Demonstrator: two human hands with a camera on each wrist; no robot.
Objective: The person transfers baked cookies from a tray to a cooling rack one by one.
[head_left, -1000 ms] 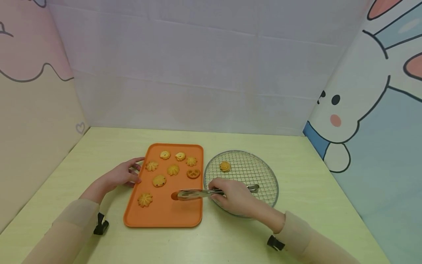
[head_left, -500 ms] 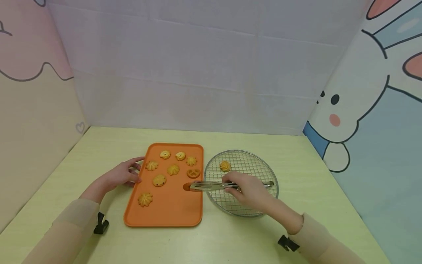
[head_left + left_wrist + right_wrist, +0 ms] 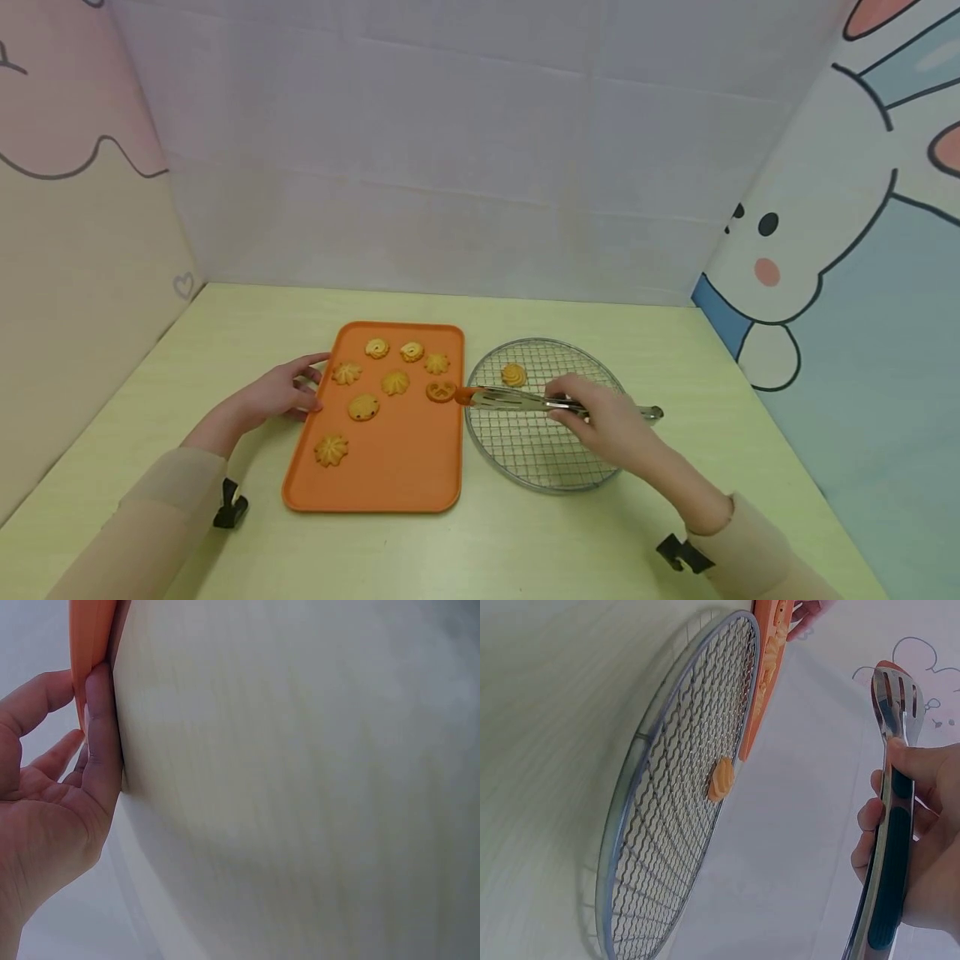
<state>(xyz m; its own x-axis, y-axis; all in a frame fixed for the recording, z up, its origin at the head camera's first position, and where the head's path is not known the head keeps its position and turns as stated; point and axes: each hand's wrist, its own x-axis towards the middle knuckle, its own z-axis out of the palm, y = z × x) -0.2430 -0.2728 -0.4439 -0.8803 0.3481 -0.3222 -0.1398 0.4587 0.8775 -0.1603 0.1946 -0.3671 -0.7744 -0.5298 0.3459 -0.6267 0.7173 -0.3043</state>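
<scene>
My right hand (image 3: pixel 603 417) grips metal tongs (image 3: pixel 517 400) with dark green handle grips (image 3: pixel 901 832), plain in the right wrist view. Between the tongs' slotted tips is an orange-brown cookie (image 3: pixel 465 396), mostly hidden by the metal and held above the gap between tray and rack. My left hand (image 3: pixel 273 396) holds the left edge of the orange tray (image 3: pixel 397 483), its fingers at the rim in the left wrist view. Several cookies lie on the tray, among them a pretzel-shaped one (image 3: pixel 441 391). Below the tongs stands a round wire rack (image 3: pixel 536 454) bearing one swirled cookie (image 3: pixel 513 375).
The tray and rack stand side by side on a pale wooden table (image 3: pixel 525 550). A pale cloth wall (image 3: pixel 450 150) closes off the back, and a panel printed with a rabbit (image 3: pixel 810 217) stands on the right.
My right hand has moved right and slightly away from me, carrying the tongs and cookie from over the tray to the rack's left edge. My left hand stays at the tray.
</scene>
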